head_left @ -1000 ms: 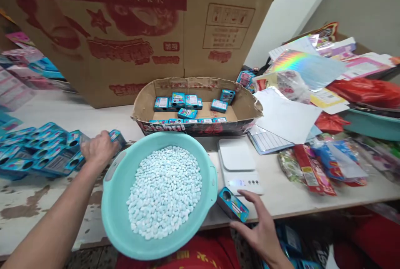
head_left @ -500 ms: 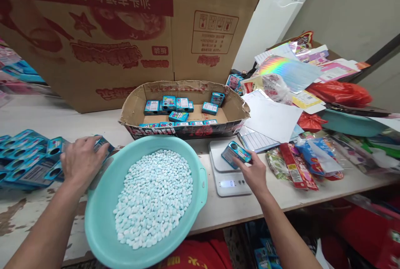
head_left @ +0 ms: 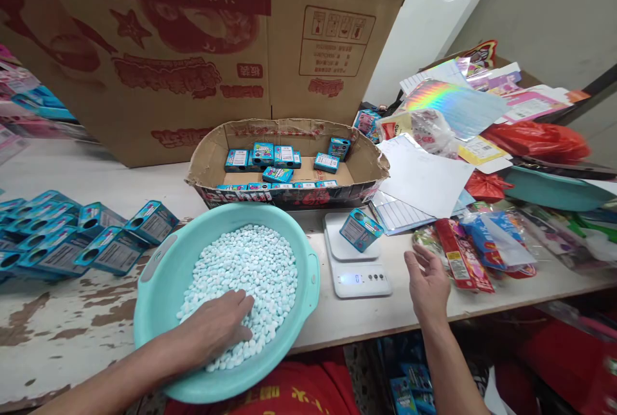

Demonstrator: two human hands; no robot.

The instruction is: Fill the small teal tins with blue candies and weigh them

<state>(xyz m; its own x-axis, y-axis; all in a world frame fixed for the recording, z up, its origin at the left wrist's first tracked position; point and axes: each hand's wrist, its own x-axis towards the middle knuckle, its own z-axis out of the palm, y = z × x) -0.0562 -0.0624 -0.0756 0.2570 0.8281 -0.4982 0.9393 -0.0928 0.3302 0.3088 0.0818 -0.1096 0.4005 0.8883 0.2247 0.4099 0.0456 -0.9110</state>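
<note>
My left hand (head_left: 219, 322) rests on the pale blue and white candies (head_left: 260, 261) in the turquoise basin (head_left: 315, 280). Its thumb and fingers are apart, their tips touching the candies. To the right of the basin, a small blue candy box (head_left: 360, 230) sits at an angle on the plate of the white kitchen scale (head_left: 359, 281), whose display reads 0. My right hand (head_left: 429, 283) is off to the right of the scale, fingers spread, with nothing in it. Several blue boxes with round dark holes (head_left: 110, 250) stand left of the basin.
Behind the basin, a cut-down cardboard tray (head_left: 357, 174) holds several blue boxes. A large carton (head_left: 202, 49) rises behind it. Papers (head_left: 424, 174), candy packets (head_left: 463, 254) and red plastic bags (head_left: 535, 142) crowd the right side. The table's front edge runs below the scale.
My left hand has let go of a blue box at the left and moved into the basin. My right hand has released its box on the scale and drawn away to the right.
</note>
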